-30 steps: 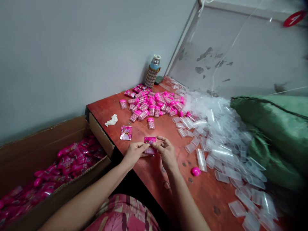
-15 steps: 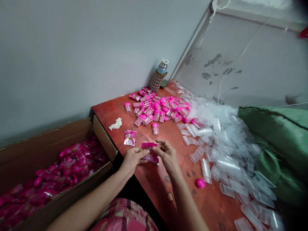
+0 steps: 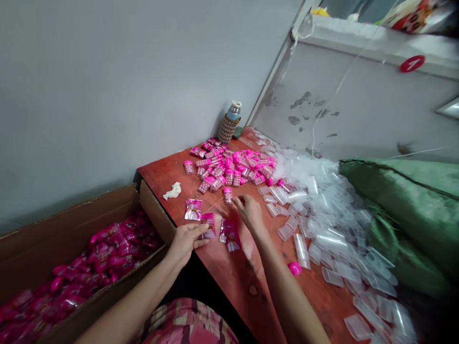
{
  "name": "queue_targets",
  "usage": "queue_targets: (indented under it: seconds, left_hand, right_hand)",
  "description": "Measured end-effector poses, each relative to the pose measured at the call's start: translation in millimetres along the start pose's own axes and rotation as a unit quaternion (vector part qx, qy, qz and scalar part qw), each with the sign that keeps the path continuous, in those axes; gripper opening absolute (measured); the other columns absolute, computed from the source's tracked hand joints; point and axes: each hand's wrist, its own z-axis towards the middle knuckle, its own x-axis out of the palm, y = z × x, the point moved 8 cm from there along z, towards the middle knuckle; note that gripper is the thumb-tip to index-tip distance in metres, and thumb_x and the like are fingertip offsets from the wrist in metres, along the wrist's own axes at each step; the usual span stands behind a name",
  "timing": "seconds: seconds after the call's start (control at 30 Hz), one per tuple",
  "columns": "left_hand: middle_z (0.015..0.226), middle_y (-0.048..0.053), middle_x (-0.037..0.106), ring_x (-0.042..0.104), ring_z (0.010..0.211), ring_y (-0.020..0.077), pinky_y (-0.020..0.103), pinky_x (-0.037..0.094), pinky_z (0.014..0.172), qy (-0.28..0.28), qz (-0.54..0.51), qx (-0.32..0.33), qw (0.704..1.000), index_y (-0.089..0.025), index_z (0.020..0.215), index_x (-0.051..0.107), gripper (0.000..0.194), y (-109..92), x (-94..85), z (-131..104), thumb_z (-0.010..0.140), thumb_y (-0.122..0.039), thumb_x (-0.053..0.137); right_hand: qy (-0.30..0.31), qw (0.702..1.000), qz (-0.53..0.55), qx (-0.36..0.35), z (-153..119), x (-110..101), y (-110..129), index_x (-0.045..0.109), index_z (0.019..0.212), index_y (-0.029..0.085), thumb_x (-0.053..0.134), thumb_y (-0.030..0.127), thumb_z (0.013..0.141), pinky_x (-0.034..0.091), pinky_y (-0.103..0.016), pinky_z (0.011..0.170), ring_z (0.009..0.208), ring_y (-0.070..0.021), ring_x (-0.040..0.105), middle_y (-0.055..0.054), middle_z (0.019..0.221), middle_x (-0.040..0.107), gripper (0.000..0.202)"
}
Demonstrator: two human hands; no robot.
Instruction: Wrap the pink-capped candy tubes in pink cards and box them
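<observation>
My left hand [image 3: 186, 242] is closed on a pink printed packet [image 3: 208, 225], pinched between thumb and fingers near the table's front edge. My right hand [image 3: 248, 210] is raised over the table with its fingers bent and slightly apart. Its fingertips are beside a small clear jar [image 3: 227, 196] with a pink cap and pale pink balls inside; whether they touch it I cannot tell. Between my hands lie overlapping pink packets [image 3: 230, 235], a little blurred. More packets [image 3: 193, 209] lie beyond my left hand.
Many filled jars [image 3: 229, 177] are heaped at the back of the red table [image 3: 161, 167]. Clear plastic tubes [image 3: 333, 239] spread over the right side by a green sack [image 3: 405, 205]. A cardboard box [image 3: 156, 210] of pink packs stands at left. A bottle [image 3: 229, 122] stands at the wall.
My right hand has let go of the packets and moved forward to the single jar. My left hand has drawn slightly left with one packet; others now lie on the table.
</observation>
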Motion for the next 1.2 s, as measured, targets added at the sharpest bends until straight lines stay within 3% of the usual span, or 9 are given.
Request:
queue_targets:
  seconds: [0.13,0.23,0.4,0.5,0.63,1.03,1.2]
  left_hand:
    - [0.062,0.006,0.064,0.059,0.053,0.0112,0.021,0.052,0.049,-0.030,-0.058,0.006,0.998,-0.008,0.064,0.063,0.012,-9.2,-9.4,-4.3,0.063,-0.017,0.071]
    - [0.061,0.004,0.064,0.060,0.052,0.0110,0.022,0.053,0.049,-0.058,-0.131,0.018,0.990,-0.010,0.066,0.061,0.009,-16.2,-18.8,-7.0,0.066,-0.016,0.068]
    - [0.065,0.004,0.066,0.063,0.057,0.0143,0.027,0.055,0.056,-0.083,-0.216,0.011,0.973,-0.012,0.074,0.060,0.006,-13.7,-22.8,-2.8,0.071,-0.014,0.064]
    - [0.069,0.007,0.067,0.065,0.061,0.0169,0.029,0.054,0.060,-0.080,-0.237,0.004,0.968,-0.012,0.076,0.059,0.007,-9.1,-16.1,1.1,0.072,-0.016,0.063]
    - [0.067,0.006,0.066,0.063,0.056,0.0154,0.027,0.053,0.055,-0.064,-0.241,-0.007,0.968,-0.012,0.077,0.060,0.008,-4.7,-3.1,3.0,0.072,-0.018,0.063]
    - [0.058,0.001,0.061,0.057,0.049,0.0103,0.021,0.047,0.048,-0.009,-0.217,0.018,0.976,-0.013,0.069,0.057,0.018,-7.0,26.4,-1.7,0.068,-0.027,0.068]
    - [0.058,0.000,0.060,0.056,0.051,0.0094,0.020,0.047,0.050,0.012,-0.182,0.055,0.982,-0.012,0.069,0.057,0.022,-14.1,32.0,-5.1,0.062,-0.026,0.072]
  right_hand:
    - [0.041,0.999,0.017,0.024,32.9,18.9,11.0,0.061,0.069,0.013,0.059,0.043,0.068,0.038,-0.030,0.064,0.081,-0.0280,0.060,-0.017,0.077,0.065,0.029]
    - [0.082,0.995,0.062,0.012,24.9,31.0,16.0,0.057,0.062,0.016,0.063,0.039,0.064,0.039,-0.027,0.057,0.068,-0.0242,0.061,-0.010,0.062,0.064,0.025]
    - [0.133,0.971,0.199,-0.017,-53.6,32.9,30.8,0.051,0.087,0.018,0.040,0.048,0.081,0.041,-0.024,0.046,0.047,-0.0140,0.056,-0.001,0.058,0.061,0.032]
    - [0.153,0.888,0.433,0.003,-107.8,33.7,43.4,0.049,0.087,0.018,0.051,0.045,0.077,0.040,-0.022,0.041,0.042,-0.0121,0.052,0.002,0.056,0.057,0.028]
    - [0.129,0.848,0.512,0.047,-141.4,39.5,47.7,0.048,0.083,0.020,0.057,0.040,0.076,0.037,-0.020,0.037,0.039,-0.0103,0.047,0.006,0.051,0.052,0.023]
    - [0.116,0.820,0.556,0.077,-139.6,51.9,43.5,0.046,0.082,0.021,0.058,0.039,0.075,0.035,-0.019,0.037,0.038,-0.0083,0.045,0.006,0.054,0.054,0.023]
    - [0.114,0.827,0.546,0.070,-137.5,53.5,39.2,0.045,0.081,0.020,0.057,0.039,0.076,0.036,-0.019,0.036,0.039,-0.0086,0.047,0.005,0.054,0.054,0.023]
